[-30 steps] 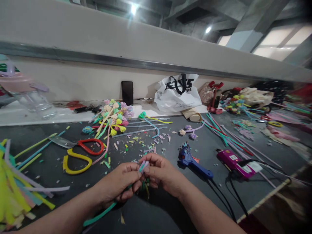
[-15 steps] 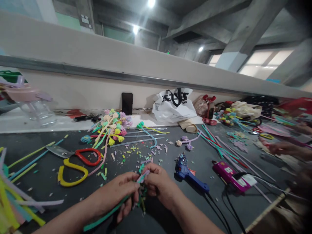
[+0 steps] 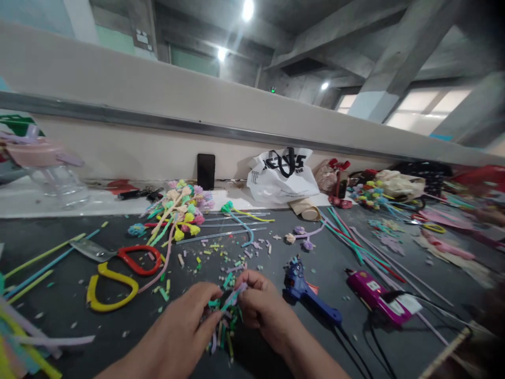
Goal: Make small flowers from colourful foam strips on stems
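Observation:
My left hand (image 3: 185, 321) is curled at the table's near middle, its thumb and forefinger around a teal bit of pipe cleaner. Close against it, my right hand (image 3: 264, 305) pinches a lilac and teal pipe cleaner piece (image 3: 232, 299) by its lilac end. Both hands hover over a heap of short pipe cleaner offcuts (image 3: 224, 337), and the fingers partly hide the held piece. Left of my hands lie scissors (image 3: 114, 287) with one red and one yellow handle loop. To the right rests a blue glue gun (image 3: 311, 297).
A bunch of pipe cleaner flowers (image 3: 179, 208) lies at the back, near a phone (image 3: 205, 171) leaning on the partition. Further right are a white bag (image 3: 282, 179) and a magenta box with cables (image 3: 379, 297). Loose stems (image 3: 27, 326) fill the left edge. A clear bottle (image 3: 55, 173) stands back left.
The long green stem that ran below my left hand no longer shows. My left hand has turned, its back now more towards me. The view has shifted slightly; a co-worker's hand at right has drawn back.

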The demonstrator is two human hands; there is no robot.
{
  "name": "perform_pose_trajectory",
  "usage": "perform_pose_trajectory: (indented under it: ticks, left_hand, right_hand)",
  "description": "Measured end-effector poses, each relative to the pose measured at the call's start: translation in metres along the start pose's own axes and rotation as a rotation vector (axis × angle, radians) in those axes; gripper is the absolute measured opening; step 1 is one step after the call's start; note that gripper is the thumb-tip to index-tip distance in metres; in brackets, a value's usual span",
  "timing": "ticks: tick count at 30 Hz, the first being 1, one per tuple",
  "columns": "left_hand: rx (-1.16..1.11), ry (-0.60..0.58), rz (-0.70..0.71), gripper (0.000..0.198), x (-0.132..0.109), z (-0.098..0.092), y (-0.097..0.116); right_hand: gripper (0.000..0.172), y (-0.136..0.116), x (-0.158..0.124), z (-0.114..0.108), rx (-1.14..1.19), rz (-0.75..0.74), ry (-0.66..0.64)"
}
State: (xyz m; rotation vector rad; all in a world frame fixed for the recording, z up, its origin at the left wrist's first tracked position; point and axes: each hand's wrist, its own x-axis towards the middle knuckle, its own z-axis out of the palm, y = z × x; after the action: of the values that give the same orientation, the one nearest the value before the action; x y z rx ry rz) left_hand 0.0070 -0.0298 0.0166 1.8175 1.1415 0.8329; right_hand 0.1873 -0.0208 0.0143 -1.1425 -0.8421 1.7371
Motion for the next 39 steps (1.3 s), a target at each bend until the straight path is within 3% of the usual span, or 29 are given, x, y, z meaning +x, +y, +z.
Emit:
perform_pose_trajectory:
  ticks: [2, 5, 13, 21, 27, 33, 39]
  left_hand:
    - [-0.029, -0.06, -0.055, 0.013, 0.004, 0.014, -0.008]
    - [-0.038, -0.058, -0.102, 0.012, 0.007, 0.022, -0.01]
    - [-0.251, -0.091, -0.302, 0.019, 0.009, 0.025, -0.004]
    - [-0.364, -0.099, -0.364, 0.019, 0.01, 0.028, -0.006]
    - [-0.55, -0.123, -0.416, 0.027, 0.018, 0.022, -0.016]
    - [-0.806, -0.123, -0.42, 0.032, 0.02, 0.015, -0.023]
    - [-0.984, -0.199, -0.472, 0.028, 0.02, 0.011, -0.021]
  right_hand:
    - [0.014, 0.001, -0.002, 0.003, 0.007, 0.018, -0.028]
    - [0.015, 0.002, -0.002, 0.004, 0.002, 0.031, -0.047]
    - [0.016, 0.005, 0.0, 0.007, -0.038, 0.0, -0.003]
    - [0.017, 0.011, 0.004, 0.009, -0.006, -0.068, -0.025]
    - [0.039, 0.01, 0.004, 0.002, 0.141, -0.053, -0.123]
    - [0.038, 0.005, 0.001, -0.003, -0.093, -0.067, -0.06]
    - [0.048, -0.001, 0.005, -0.011, 0.238, -0.154, 0.012]
